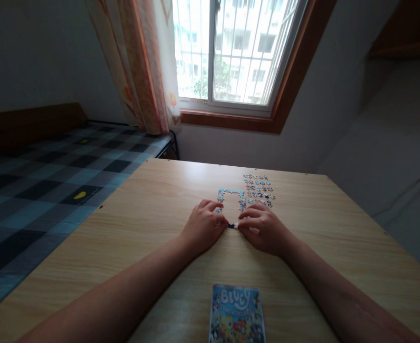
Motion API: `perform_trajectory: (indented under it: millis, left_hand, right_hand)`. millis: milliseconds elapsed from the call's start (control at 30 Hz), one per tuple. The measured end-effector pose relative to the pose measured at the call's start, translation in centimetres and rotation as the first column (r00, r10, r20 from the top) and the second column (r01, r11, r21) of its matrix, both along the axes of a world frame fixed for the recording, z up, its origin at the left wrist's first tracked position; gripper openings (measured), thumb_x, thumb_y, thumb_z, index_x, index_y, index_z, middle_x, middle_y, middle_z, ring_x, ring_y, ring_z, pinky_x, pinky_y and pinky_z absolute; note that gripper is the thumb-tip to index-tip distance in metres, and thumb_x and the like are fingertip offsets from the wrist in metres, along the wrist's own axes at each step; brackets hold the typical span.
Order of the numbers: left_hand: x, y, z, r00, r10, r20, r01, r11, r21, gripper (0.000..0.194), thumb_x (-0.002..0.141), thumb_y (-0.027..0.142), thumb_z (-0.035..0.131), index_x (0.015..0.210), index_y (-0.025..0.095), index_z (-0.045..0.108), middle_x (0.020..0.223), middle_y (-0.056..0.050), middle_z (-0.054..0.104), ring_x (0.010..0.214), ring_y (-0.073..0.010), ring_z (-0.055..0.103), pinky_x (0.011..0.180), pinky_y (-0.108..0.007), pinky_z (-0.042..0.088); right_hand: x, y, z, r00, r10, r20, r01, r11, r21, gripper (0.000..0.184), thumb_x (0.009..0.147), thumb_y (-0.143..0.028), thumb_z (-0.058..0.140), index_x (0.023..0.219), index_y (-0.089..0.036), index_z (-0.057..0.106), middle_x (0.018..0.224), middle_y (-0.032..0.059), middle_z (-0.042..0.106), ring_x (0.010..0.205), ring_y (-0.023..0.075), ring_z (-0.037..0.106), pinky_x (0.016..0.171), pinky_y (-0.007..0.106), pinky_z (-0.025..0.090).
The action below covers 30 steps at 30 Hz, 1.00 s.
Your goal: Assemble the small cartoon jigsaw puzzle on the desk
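Note:
A rectangular border of joined jigsaw puzzle pieces (232, 191) lies on the wooden table, its middle showing bare wood. My left hand (203, 226) rests over its near left corner, thumb and fingertips closed at the left end of the bottom row. From the other side, my right hand (265, 227) closes its thumb and fingers on the right end of that row. Between the fingertips a short strip of dark and pale puzzle pieces (233, 225) shows. My fingers hide both near corners of the border.
Loose puzzle pieces (257, 183) sit in rows just right of the border, partly behind my right hand. A blue Bluey puzzle box (236, 314) lies near me on the table (142, 247). Left stands a bed with checked bedding (63, 190); a curtained window (238, 57) is beyond.

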<state>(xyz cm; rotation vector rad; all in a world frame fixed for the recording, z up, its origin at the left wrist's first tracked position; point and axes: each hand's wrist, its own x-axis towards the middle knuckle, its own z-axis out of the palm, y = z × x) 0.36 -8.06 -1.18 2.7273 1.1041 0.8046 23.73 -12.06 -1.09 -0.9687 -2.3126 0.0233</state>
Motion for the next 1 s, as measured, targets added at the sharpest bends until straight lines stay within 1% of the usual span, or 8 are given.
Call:
perform_trajectory:
  millis: [100,200,333,467,567,667,833,1000]
  left_hand:
    - [0.0,0.0,0.0,1.0,-0.005,0.005,0.005,1.0,0.005,0.008,0.085,0.026,0.075,0.081,0.03,0.082,0.119,-0.005,0.072,0.113,-0.0278,0.058,0.1,-0.051,0.051]
    - [0.0,0.1,0.0,1.0,-0.013,0.015,0.013,1.0,0.001,0.008,0.085,0.025,0.075,0.082,0.029,0.081,0.118,-0.005,0.072,0.111,-0.0273,0.058,0.099,-0.05,0.052]
    - [0.0,0.0,0.0,0.998,-0.027,0.065,0.027,1.0,0.014,0.01,0.086,0.024,0.073,0.088,0.029,0.081,0.119,-0.006,0.071,0.111,-0.0264,0.059,0.099,-0.05,0.052]
    - [0.1,-0.2,0.0,0.997,-0.066,0.043,0.065,0.997,0.034,0.014,0.086,0.026,0.073,0.096,0.033,0.081,0.124,-0.006,0.069,0.113,-0.0276,0.058,0.1,-0.053,0.051]
    - [0.1,-0.4,0.1,0.994,-0.106,-0.025,0.107,0.994,0.033,0.018,0.086,0.028,0.073,0.1,0.036,0.081,0.13,-0.007,0.067,0.117,-0.0294,0.058,0.102,-0.056,0.049]
    - [0.0,-0.5,0.1,0.99,-0.123,-0.069,0.125,0.992,0.022,0.017,0.089,0.032,0.07,0.101,0.037,0.081,0.133,-0.006,0.066,0.121,-0.0301,0.057,0.104,-0.056,0.048]
    - [0.0,-0.4,0.1,0.988,-0.132,-0.078,0.134,0.991,0.018,0.018,0.091,0.033,0.068,0.102,0.038,0.081,0.133,-0.006,0.067,0.122,-0.0295,0.057,0.105,-0.056,0.047]
    - [0.2,-0.5,0.2,0.987,-0.134,-0.084,0.138,0.989,0.047,0.018,0.092,0.032,0.067,0.102,0.038,0.081,0.133,-0.005,0.067,0.123,-0.0291,0.057,0.105,-0.055,0.047]
  right_hand:
    - [0.5,0.2,0.3,0.999,-0.027,-0.031,0.028,0.999,0.031,0.014,0.09,-0.017,0.064,0.091,-0.024,0.076,0.097,0.005,0.077,0.09,0.0219,0.064,0.088,0.042,0.049]
    - [1.4,0.5,0.9,0.999,-0.046,-0.017,0.047,0.998,0.04,0.013,0.09,-0.018,0.065,0.088,-0.022,0.076,0.091,0.0051,0.077,0.084,0.0208,0.064,0.084,0.04,0.05]
    - [2.5,0.6,1.9,0.997,-0.025,0.07,0.029,0.998,-0.047,0.016,0.09,-0.015,0.065,0.084,-0.024,0.077,0.083,0.003,0.076,0.079,0.0189,0.064,0.077,0.035,0.05]
    - [2.6,0.3,2.6,0.993,-0.003,0.118,0.022,0.987,-0.159,0.016,0.087,-0.015,0.068,0.09,-0.026,0.08,0.086,0.0017,0.076,0.078,0.0174,0.066,0.075,0.032,0.05]
    - [2.3,0.0,2.5,0.993,0.01,0.117,0.015,0.977,-0.212,0.016,0.088,-0.016,0.068,0.089,-0.027,0.08,0.088,0.0018,0.077,0.079,0.0167,0.068,0.075,0.031,0.051]
    - [1.9,-0.1,2.1,0.995,0.0,0.099,0.023,0.973,-0.229,0.017,0.086,-0.015,0.067,0.087,-0.026,0.081,0.088,0.0021,0.077,0.077,0.0157,0.068,0.072,0.029,0.051]
    - [1.8,0.0,1.5,0.997,-0.014,0.081,0.032,0.974,-0.225,0.019,0.085,-0.014,0.067,0.087,-0.027,0.081,0.088,0.0021,0.077,0.076,0.0153,0.069,0.07,0.028,0.052]
    - [1.8,0.1,1.2,0.997,-0.015,0.07,0.029,0.979,-0.201,0.019,0.085,-0.014,0.068,0.088,-0.027,0.082,0.087,0.0025,0.077,0.075,0.0149,0.069,0.069,0.027,0.051]
